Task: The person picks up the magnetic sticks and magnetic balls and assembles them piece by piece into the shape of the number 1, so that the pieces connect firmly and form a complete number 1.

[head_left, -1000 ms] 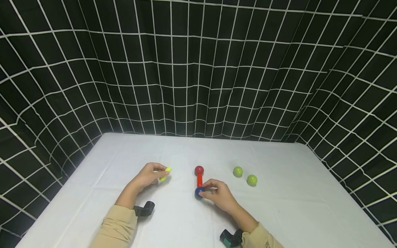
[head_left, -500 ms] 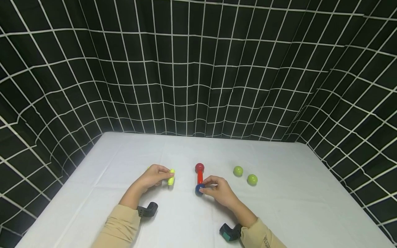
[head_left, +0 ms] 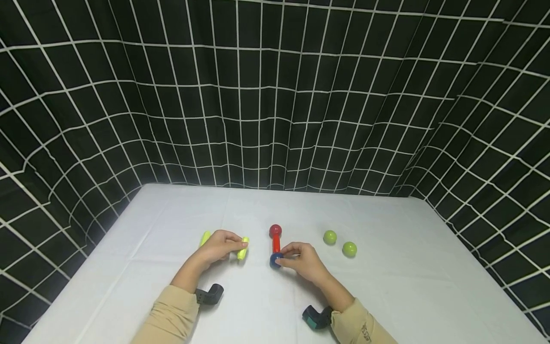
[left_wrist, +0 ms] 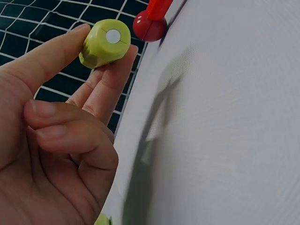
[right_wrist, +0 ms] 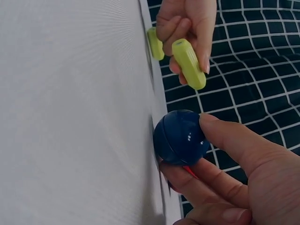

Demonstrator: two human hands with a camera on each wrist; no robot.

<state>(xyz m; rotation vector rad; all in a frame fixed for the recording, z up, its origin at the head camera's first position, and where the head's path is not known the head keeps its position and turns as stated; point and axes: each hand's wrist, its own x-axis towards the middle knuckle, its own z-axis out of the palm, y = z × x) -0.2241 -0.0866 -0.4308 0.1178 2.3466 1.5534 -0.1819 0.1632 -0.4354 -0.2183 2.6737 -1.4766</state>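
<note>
My left hand (head_left: 218, 247) pinches a yellow-green faceted rod (head_left: 243, 248) between thumb and fingers, held above the table. In the left wrist view the rod's end (left_wrist: 105, 42) faces the camera, with a pale round spot at its middle. My right hand (head_left: 304, 262) pinches a glossy blue ball (right_wrist: 182, 138) between thumb and fingers. From that ball a red rod (head_left: 276, 243) runs away from me to a red ball (head_left: 275, 231), the three joined in a line. The rod in my left hand is a little left of this piece, apart from it.
Behind my left hand a second yellow-green rod (head_left: 205, 238) lies on the white table (head_left: 399, 286), partly hidden. Two green balls (head_left: 330, 237) rest to the right of my right hand. Black cloth (head_left: 275, 95) with a white grid stands around the table's back and sides.
My left hand has moved right with its rod, nearer the red and blue piece, uncovering the second rod. My right hand and the joined piece have shifted slightly away from me.
</note>
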